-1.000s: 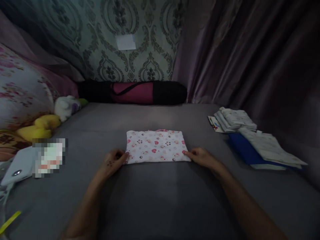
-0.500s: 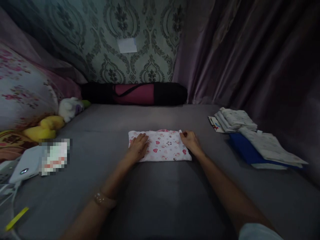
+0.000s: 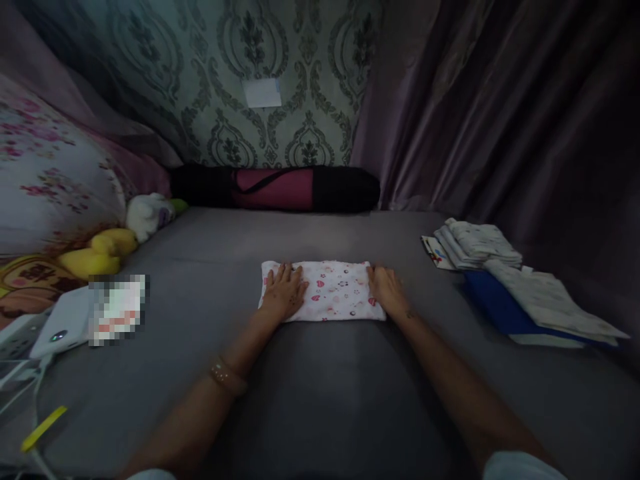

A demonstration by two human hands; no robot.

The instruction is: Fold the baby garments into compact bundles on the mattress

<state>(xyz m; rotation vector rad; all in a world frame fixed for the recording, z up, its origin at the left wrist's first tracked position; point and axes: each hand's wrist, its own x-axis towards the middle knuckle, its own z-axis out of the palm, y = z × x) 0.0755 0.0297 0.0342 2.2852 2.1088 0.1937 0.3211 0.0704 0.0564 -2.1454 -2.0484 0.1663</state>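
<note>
A white cloth [image 3: 333, 291] printed with pink hearts and small flowers lies folded into a flat rectangle on the grey bed sheet. My left hand [image 3: 287, 293] rests palm down on its left end, fingers spread and open. At the right end, my right hand [image 3: 389, 291] lies over the edge of the cloth with its fingers stretched forward, pressing on it. Part of the cloth's right side is hidden under that hand. A bracelet [image 3: 227, 377] circles my left wrist.
To the right sit a stack of folded white cloths [image 3: 480, 243] and a blue folded item [image 3: 495, 303] with pale cloth on top. Plush toys [image 3: 95, 257], a white power bank [image 3: 63, 323] and cables are at left. A black and maroon roll bag [image 3: 275, 189] lies along the wall.
My right hand has gone from pinching the cloth's far right corner to lying flatter on its right edge. Pink material showing behind the far edge is now out of sight.
</note>
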